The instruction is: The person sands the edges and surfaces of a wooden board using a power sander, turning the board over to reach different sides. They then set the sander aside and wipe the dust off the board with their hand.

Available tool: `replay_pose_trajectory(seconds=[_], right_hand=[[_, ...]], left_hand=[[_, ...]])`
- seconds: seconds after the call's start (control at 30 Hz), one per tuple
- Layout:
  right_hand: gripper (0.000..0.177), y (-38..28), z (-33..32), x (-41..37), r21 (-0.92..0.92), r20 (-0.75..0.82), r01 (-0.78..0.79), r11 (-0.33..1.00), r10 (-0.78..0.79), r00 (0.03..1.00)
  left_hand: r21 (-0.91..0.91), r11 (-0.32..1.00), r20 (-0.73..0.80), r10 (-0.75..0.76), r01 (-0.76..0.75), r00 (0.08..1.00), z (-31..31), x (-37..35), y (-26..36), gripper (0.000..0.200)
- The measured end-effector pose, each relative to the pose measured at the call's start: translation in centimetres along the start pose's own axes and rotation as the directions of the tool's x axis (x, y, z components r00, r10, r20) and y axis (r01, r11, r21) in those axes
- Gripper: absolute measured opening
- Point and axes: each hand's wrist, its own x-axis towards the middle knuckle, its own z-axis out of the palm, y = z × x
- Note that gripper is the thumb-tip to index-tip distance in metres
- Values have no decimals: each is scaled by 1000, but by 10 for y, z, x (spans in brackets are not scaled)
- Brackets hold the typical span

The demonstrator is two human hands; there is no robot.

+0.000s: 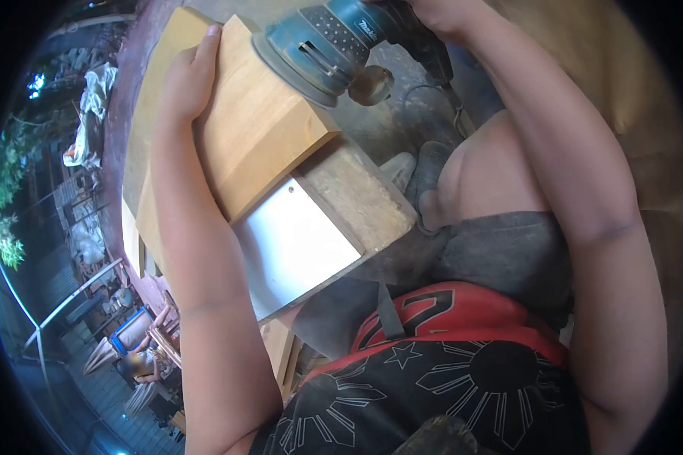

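A light wooden board [262, 106] lies tilted across a worn plank [357, 197] and a shiny white panel [303, 243]. My left hand [190, 80] presses on the board's left part, its thumb along the top and its other fingers mostly hidden. At the top, my right hand [440, 17] is wrapped round the rear of a teal sander [326, 45], partly cut off by the frame edge. The sander's round pad rests at the board's right edge. A black cord hangs from the sander's rear.
Another wooden board [152, 98] lies beyond my left hand. My bent leg [493, 174] is close on the right, near a shoe [429, 167]. Far left, a person [140, 365] sits among stacked items, and a white cloth [92, 114] hangs higher up.
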Motion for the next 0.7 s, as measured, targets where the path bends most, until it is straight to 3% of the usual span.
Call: replay_pose_trajectory(seconds=[0.13,0.27,0.37,0.4,0.5,0.63,0.7], right_hand=[[20,-8,0,-23,16,-27,-22,1000,22,999],[28,-25,-2,-50,118,25,-147,982,145,989],[30,-13,-2,-54,77,-4,47,996,-47,999],[31,-16,-3,-50,134,4,-80,988,80,997],[34,-22,-5,-32,-41,0,-174,984,174,985],[32,-16,-2,-52,87,1,-32,996,32,999],[30,-13,-2,-51,56,-14,21,998,-20,1000]], left_hand=[[-7,1000,-1,1,-1,1000,0,1,-2,79],[7,1000,18,-25,24,1000,0,1,-3,79],[11,1000,17,-7,7,1000,-2,1,-3,78],[9,1000,21,-9,9,1000,-1,3,-5,78],[40,999,33,7,-8,999,1,5,-7,79],[8,1000,37,-17,17,999,0,1,-6,78],[18,999,15,-30,30,999,-3,-4,2,78]])
